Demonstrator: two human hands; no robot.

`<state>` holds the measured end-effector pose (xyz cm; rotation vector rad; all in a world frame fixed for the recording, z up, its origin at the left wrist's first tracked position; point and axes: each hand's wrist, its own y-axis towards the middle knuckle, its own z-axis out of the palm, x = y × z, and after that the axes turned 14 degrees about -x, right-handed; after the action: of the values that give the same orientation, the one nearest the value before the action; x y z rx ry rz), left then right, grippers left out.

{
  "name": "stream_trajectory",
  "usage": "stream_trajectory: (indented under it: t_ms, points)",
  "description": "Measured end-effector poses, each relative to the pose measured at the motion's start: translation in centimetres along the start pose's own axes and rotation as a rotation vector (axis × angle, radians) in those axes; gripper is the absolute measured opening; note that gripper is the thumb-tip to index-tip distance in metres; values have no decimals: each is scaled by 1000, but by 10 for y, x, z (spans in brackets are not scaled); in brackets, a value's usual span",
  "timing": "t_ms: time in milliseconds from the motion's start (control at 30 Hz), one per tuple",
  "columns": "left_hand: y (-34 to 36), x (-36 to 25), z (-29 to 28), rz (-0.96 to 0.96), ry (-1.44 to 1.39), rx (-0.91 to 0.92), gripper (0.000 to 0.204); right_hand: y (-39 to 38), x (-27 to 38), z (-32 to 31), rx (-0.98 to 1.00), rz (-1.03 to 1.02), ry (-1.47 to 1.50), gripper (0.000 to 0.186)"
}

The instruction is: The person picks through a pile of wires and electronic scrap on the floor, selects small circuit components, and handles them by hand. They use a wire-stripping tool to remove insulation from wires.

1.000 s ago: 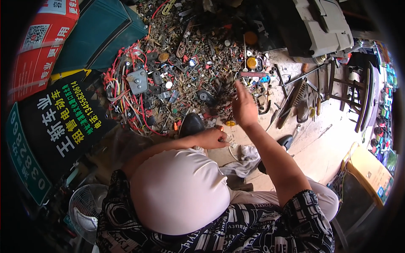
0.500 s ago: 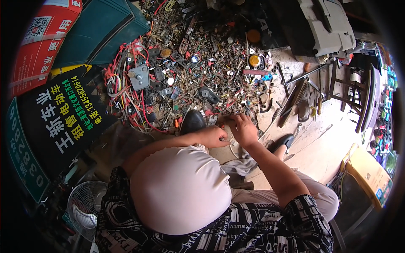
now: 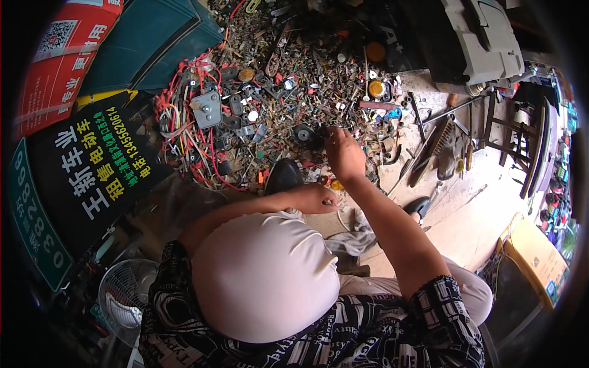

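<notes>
My left hand [image 3: 316, 198] is closed around a small object I cannot make out, just right of a black shoe [image 3: 283, 178] on my foot. A pale cable hangs below that hand beside a crumpled grey cloth [image 3: 353, 242]. My right hand [image 3: 345, 153] reaches over a dense pile of small mixed scrap parts [image 3: 319, 92], its fingers curled together; whatever they hold is hidden. Just left of those fingertips lies a dark round part [image 3: 303, 134]. A grey metal plate [image 3: 206, 110] sits among tangled red and white wires [image 3: 184, 144] at the pile's left.
Dark signboard [image 3: 73, 184], green bin [image 3: 141, 49] and red banner [image 3: 67, 49] stand left. A fan [image 3: 126, 294] is at lower left. Hand tools [image 3: 442, 141], a wooden stool [image 3: 515, 138], a pale case [image 3: 475, 43] and a yellow board [image 3: 534, 257] are right.
My right hand came down beside my left hand half a second ago and has since moved forward over the pile again. My left hand stays low near the shoe, shifted only slightly.
</notes>
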<state>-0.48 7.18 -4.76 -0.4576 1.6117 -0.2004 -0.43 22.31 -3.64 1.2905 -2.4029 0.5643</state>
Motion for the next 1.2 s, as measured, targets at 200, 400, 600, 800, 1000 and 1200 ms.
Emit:
stream_trajectory:
  t_ms: [200,400,600,800,1000,1200]
  points:
    - [1,-3,-4,4,-7,7,30,16,-3,4,14,52,-23,19]
    - [1,8,4,14,-41,-41,26,21,-21,9,-87,34,278,14]
    - [0,5,1,13,-55,-38,30,7,-26,5,45,341,647,14]
    - [3,12,6,8,-76,-56,26,1,-24,-12,507,967,1618,11]
    - [5,10,7,31,-241,-293,25,0,-24,-21,570,1042,1730,10]
    - [10,11,5,-310,-549,-222,27,-6,-38,-24,598,1033,1826,9]
